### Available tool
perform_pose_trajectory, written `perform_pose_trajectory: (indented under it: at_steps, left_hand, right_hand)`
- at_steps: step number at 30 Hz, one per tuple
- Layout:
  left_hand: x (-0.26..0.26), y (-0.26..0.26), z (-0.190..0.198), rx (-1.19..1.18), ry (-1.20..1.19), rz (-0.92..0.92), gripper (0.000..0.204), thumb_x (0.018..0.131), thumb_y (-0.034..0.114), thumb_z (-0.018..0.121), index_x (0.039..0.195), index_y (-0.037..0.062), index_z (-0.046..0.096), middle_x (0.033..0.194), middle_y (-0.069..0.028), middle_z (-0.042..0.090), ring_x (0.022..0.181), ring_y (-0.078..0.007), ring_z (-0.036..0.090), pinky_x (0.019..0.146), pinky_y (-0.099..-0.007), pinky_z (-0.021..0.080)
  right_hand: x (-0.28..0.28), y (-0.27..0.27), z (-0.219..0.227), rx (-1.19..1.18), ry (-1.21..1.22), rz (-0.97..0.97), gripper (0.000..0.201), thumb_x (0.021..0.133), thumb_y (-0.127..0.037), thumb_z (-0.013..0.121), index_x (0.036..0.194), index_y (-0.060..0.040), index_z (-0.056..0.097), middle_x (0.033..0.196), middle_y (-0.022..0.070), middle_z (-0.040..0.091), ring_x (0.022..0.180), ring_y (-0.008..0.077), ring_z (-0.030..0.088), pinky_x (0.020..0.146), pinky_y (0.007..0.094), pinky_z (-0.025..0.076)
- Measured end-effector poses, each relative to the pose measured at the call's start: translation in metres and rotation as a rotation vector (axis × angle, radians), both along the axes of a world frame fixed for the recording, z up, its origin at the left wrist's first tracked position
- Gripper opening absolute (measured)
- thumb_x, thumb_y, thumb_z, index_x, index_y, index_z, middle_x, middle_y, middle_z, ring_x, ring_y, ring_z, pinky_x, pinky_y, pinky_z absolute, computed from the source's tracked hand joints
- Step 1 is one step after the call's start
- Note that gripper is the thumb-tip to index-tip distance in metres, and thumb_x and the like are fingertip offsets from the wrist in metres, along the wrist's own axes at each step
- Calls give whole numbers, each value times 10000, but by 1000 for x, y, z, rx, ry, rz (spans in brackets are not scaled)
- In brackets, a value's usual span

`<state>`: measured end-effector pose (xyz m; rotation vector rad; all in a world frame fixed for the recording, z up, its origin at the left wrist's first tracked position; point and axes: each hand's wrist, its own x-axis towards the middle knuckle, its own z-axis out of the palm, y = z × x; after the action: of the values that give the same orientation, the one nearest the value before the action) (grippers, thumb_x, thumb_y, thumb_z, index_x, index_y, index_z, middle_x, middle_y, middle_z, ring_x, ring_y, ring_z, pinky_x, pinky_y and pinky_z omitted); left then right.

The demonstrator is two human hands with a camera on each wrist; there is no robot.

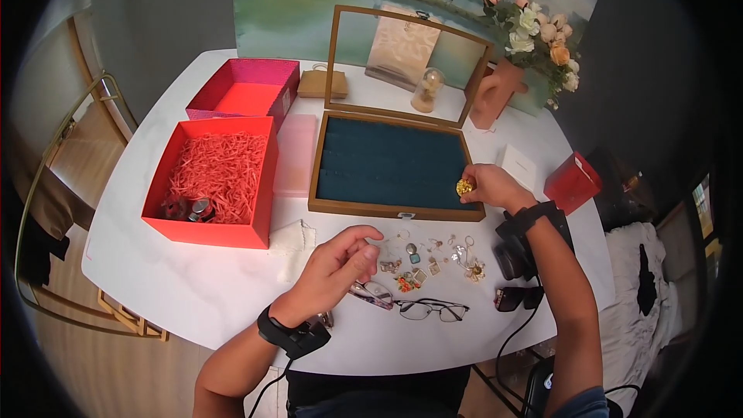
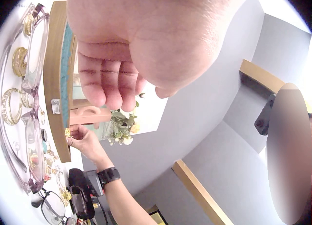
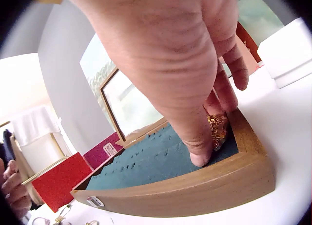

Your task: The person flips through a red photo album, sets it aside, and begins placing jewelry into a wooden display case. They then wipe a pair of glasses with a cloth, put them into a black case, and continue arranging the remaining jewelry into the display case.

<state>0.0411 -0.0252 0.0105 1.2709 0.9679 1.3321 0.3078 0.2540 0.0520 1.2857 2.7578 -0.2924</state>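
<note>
- At the front right corner of the wooden box [image 1: 356, 208], the right hand [image 1: 495, 187] pinches a gold ornament [image 1: 463, 187] (fingers partly hide it).
- Above the table [image 1: 193, 286], the left hand [image 1: 337, 263] hovers free, loosely curled.

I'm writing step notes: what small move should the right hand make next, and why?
Probably press the gold ornament gently into the dark teal padding: the right hand pinches it at the near right corner of the wooden box, and that padding shows small notches, perhaps for holding jewelry.
</note>
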Motion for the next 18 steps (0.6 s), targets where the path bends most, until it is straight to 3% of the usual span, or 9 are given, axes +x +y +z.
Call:
perform_pose_trajectory:
  at_steps: [6,10,12,18]
  left_hand:
    - [-1,0,0,9,-9,11,268,1079,198,450,1265,22,530,825,-25,573,748,-90,556,715,-245,477]
    - [-2,0,1,12,-12,9,268,1080,199,450,1260,20,533,824,-24,572,749,-89,554,715,-245,473]
    - [-1,0,0,11,-10,8,269,1079,202,452,1257,19,536,823,-23,572,749,-89,554,716,-246,472]
    - [0,-2,3,9,9,18,280,1078,222,459,1249,18,546,819,-19,570,744,-91,553,720,-248,470]
  right_hand:
    - [10,-18,3,127,213,133,484,743,-177,828,1147,-1,630,1037,188,670,965,356,651,853,397,506]
    - [10,-76,33,-193,-5,76,402,762,-173,796,1101,-25,637,1043,160,664,970,337,649,840,400,507]
    - [27,-99,20,-123,-145,227,390,774,-241,786,1076,-40,643,1032,145,656,951,336,645,817,413,511]
    - [46,-151,4,-21,-251,166,408,767,-302,779,1075,-64,655,955,138,639,906,341,650,807,427,531]
